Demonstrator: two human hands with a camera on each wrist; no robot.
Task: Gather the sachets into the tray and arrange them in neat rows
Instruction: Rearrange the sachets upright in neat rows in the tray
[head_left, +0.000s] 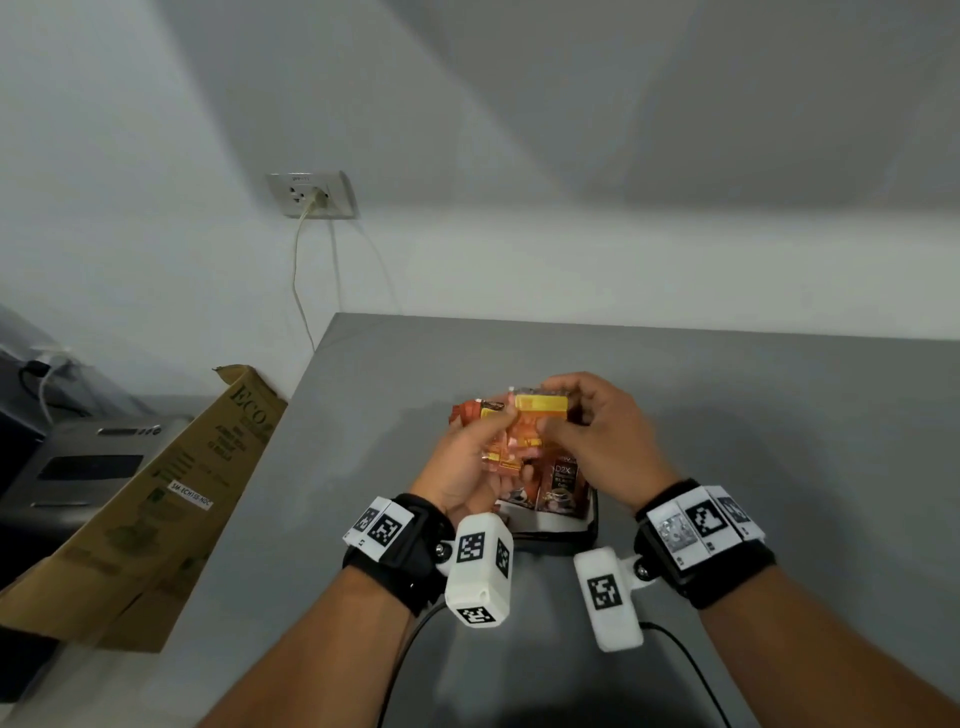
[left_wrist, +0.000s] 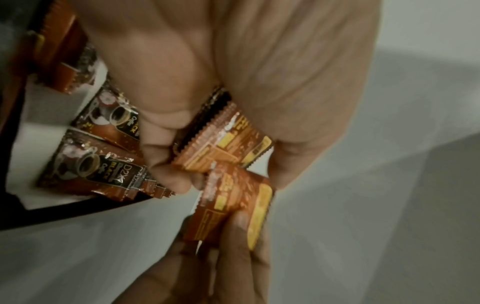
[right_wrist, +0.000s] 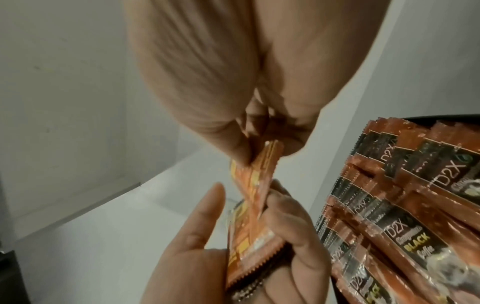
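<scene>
Both hands are raised together above the grey table (head_left: 727, 415), over the far end of the black tray (head_left: 591, 525); the left hand (head_left: 462, 462) has its fingers curled round a small bunch of orange-and-yellow sachets (head_left: 498, 452), gripping them between thumb and fingers so that their serrated ends stick out past the palm; the right hand (head_left: 597, 426) pinches one sachet (head_left: 540, 408) by its end between thumb and fingertips, held flat and crosswise against the top of that bunch, the two touching. From the left wrist the held bunch (left_wrist: 228, 142) shows its printed backs, with the pinched sachet (left_wrist: 233, 205) just below it in the right hand's fingers (left_wrist: 233, 246); from the right wrist the same sachet (right_wrist: 262, 168) runs edge-on from the right fingertips down into the left hand (right_wrist: 233, 257). Inside the tray, on its white lining (left_wrist: 39, 115), lie more sachets marked D2X Black Coffee (right_wrist: 405, 216), overlapping in what looks like a row, though blur makes the count unclear. To the left of the table a flattened cardboard box (head_left: 156, 499) leans against its edge, and a wall socket (head_left: 311, 195) with a white cable sits on the wall behind.
</scene>
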